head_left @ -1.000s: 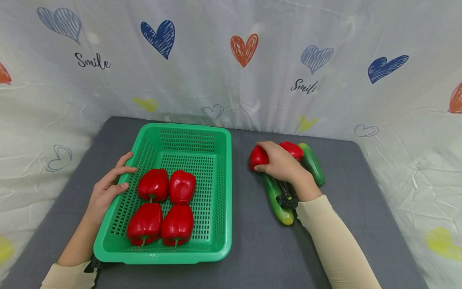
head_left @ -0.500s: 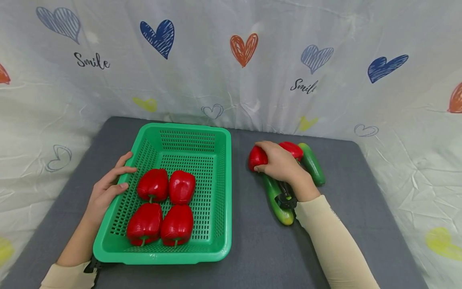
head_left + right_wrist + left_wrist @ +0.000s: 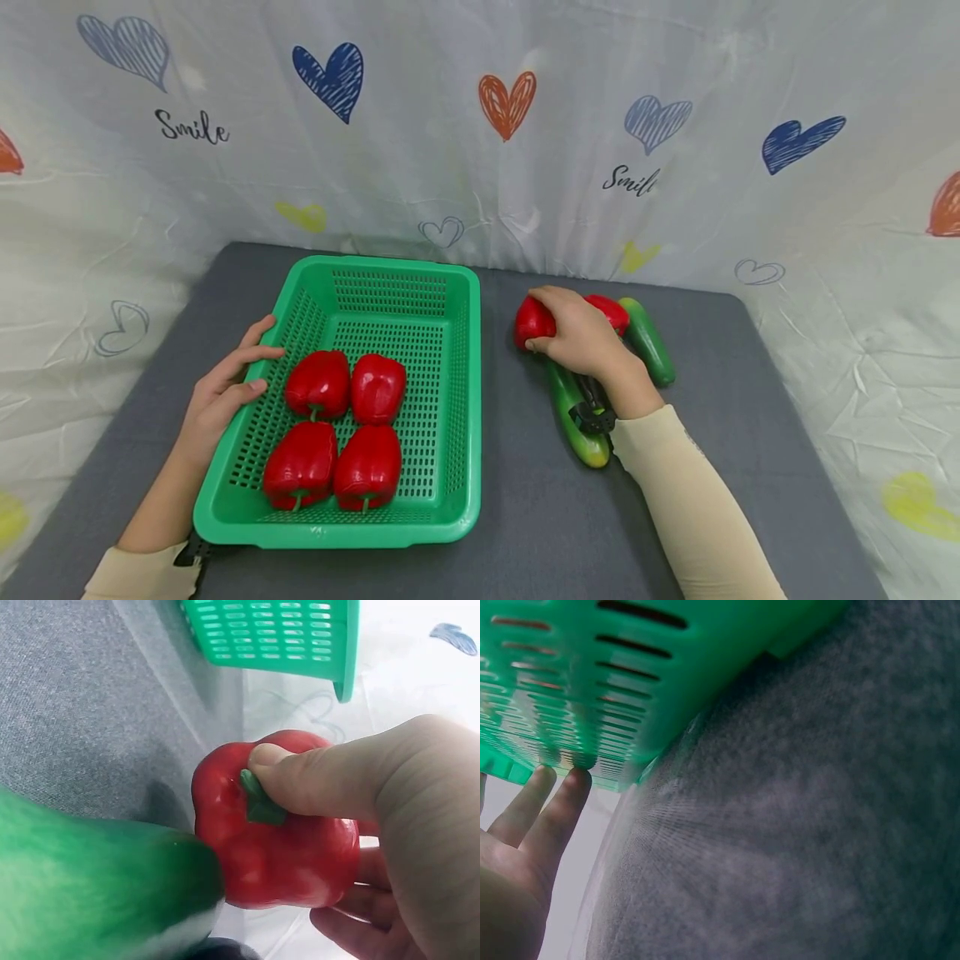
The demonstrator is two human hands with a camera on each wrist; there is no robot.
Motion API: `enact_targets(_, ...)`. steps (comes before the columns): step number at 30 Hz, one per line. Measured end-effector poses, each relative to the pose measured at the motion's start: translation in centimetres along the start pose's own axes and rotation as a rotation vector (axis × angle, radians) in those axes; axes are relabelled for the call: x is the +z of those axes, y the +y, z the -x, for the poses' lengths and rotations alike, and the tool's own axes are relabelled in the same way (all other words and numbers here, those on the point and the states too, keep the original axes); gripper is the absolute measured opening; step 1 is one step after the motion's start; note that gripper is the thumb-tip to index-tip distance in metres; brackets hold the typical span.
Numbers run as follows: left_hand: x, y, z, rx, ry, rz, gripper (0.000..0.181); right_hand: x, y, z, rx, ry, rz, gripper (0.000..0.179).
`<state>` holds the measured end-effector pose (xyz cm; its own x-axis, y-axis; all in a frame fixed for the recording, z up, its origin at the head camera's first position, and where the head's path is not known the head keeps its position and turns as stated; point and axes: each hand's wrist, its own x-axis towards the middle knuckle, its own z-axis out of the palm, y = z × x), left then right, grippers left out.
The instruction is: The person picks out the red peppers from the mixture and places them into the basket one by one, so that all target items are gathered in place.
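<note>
Head view first: gripping what with the right hand (image 3: 577, 333)?

Gripping a red bell pepper (image 3: 277, 862), off to the right of the green plastic basket (image 3: 472, 400). Going by the right wrist view, pressing with the thumb beside the stem and curling the other fingers round the far side.

Resting on the gray tabletop (image 3: 517, 508), or lifted?

Cannot tell. Cannot tell, either, whether touching the front cucumber (image 3: 579, 429), seen running out from under the right hand toward the near edge.

And doing what with the left hand (image 3: 217, 404)?

Lying along the basket's left rim, fingers stretched rather than curled. In the left wrist view, setting two straight fingers against the slotted outer wall.

Counting how many inside?

Counting four red bell peppers (image 3: 317, 385), grouped two by two toward the near left.

And past the right hand?

Spotting another red bell pepper (image 3: 611, 312), partly hidden, with a rear cucumber (image 3: 650, 343) just beside it.

Hanging behind everything?

Seeing a white curtain (image 3: 420, 167) printed with hearts and "Smile".
</note>
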<state>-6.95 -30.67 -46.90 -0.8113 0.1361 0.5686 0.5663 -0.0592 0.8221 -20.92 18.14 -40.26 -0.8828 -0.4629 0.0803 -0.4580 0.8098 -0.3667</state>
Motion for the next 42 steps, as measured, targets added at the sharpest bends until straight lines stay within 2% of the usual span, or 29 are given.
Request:
enact_targets(9, 0.0, 0.1, 0.0, -0.027, 0.0, -0.005, 0.041, -0.6, -0.5, -0.1, -0.017, 0.041, 0.003, 0.077)
enact_targets(15, 0.0, 0.2, 0.1, -0.011, -0.001, -0.001, 0.041, -0.9, -1.0, -0.4, -0.029, 0.085, -0.001, 0.077)
enact_targets(20, -0.1, 0.2, 0.1, -0.036, 0.004, -0.007, 0.04, -1.2, -1.6, -0.6, -0.049, 0.118, -0.003, 0.078)
enact_targets(27, 0.1, 0.2, -0.1, -0.006, -0.004, 0.008, 0.042, -1.6, -2.4, -0.9, -0.083, 0.146, 0.0, 0.075)
enact_targets(36, 0.0, 0.3, 0.0, -0.074, 0.01, -0.018, 0.038, -2.3, -3.5, -1.0, -0.112, 0.181, -0.027, 0.074)
enact_targets(42, 0.0, 0.4, 0.0, -0.057, -0.001, -0.019, 0.038, -2.7, -4.1, -1.0, -0.16, 0.218, -0.047, 0.076)
